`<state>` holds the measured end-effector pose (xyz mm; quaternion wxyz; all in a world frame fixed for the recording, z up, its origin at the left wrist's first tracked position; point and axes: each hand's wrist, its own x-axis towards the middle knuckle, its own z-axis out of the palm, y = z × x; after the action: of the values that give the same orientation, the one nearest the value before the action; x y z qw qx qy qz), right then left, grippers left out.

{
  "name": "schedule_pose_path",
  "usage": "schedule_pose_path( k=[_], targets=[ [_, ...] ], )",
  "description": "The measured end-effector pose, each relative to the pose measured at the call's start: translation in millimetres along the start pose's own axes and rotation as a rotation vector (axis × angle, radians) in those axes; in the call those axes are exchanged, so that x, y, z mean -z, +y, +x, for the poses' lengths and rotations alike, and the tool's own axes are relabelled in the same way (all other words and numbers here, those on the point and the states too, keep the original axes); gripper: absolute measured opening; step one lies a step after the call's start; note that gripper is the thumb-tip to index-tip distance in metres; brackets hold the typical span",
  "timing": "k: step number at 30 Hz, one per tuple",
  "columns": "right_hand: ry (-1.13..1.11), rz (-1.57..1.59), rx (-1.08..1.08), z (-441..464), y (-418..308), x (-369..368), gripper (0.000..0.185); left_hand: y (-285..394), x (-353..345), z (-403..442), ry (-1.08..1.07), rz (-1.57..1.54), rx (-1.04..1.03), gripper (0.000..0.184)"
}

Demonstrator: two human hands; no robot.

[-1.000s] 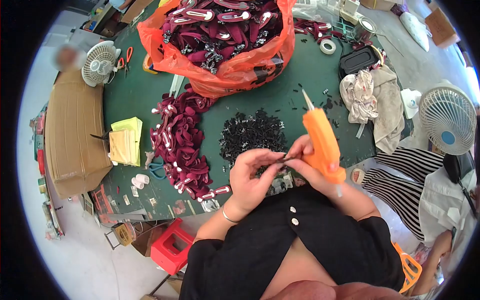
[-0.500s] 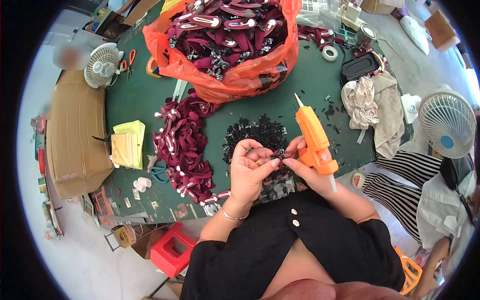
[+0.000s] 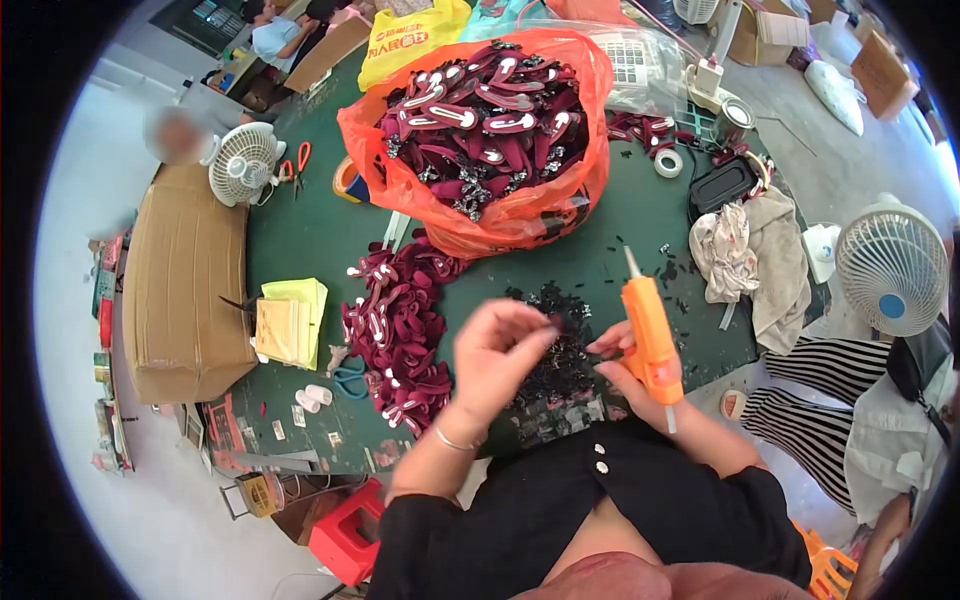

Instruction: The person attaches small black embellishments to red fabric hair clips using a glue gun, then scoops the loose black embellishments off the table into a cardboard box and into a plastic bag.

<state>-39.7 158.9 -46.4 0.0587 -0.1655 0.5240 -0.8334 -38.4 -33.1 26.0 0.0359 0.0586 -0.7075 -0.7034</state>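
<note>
My left hand (image 3: 497, 358) is in front of me with thumb and fingertips pinched on a small dark maroon hair clip (image 3: 558, 323), mostly hidden and blurred. Against my right hand (image 3: 628, 372) leans an orange hot glue gun (image 3: 651, 340), held with its nozzle pointing up and away; the thumb and fingertips of that hand are apart. Under and beyond both hands lies a pile of small black bow pieces (image 3: 560, 375). Left of my left hand is a heap of maroon hair clips (image 3: 400, 340). More clips (image 3: 480, 120) fill a red plastic bag (image 3: 480, 232).
On the green table (image 3: 300, 235) are a white fan (image 3: 243, 165), orange scissors (image 3: 300, 165), yellow packets (image 3: 290, 322), blue-handled scissors (image 3: 350, 380), a tape roll (image 3: 668, 163) and cloths (image 3: 765, 240). A cardboard box (image 3: 190, 290) stands left. Another fan (image 3: 890, 265) and a person in striped trousers (image 3: 800, 420) are right.
My hands have moved apart; earlier both met at the small clip and bow. The clip stays at my left fingertips. The view has shifted, so the table appears lower and further right.
</note>
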Motion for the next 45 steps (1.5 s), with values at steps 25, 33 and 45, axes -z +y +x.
schedule_pose_path(
  k=[25,33,45],
  targets=[
    [0.371,-0.247,0.136,-28.9,-49.1,56.0,0.022,-63.7,-127.0,109.7,-0.533,0.965,-0.543,0.025],
    [0.459,-0.15,0.086,-12.1,-18.4,63.5,0.017,-62.3,-106.0,97.7,-0.575,0.711,-0.305,0.026],
    [0.276,-0.19,-0.012,6.2,-12.4,45.5,0.024,-15.6,-59.6,25.3,-0.343,0.486,-0.263,0.011]
  ],
)
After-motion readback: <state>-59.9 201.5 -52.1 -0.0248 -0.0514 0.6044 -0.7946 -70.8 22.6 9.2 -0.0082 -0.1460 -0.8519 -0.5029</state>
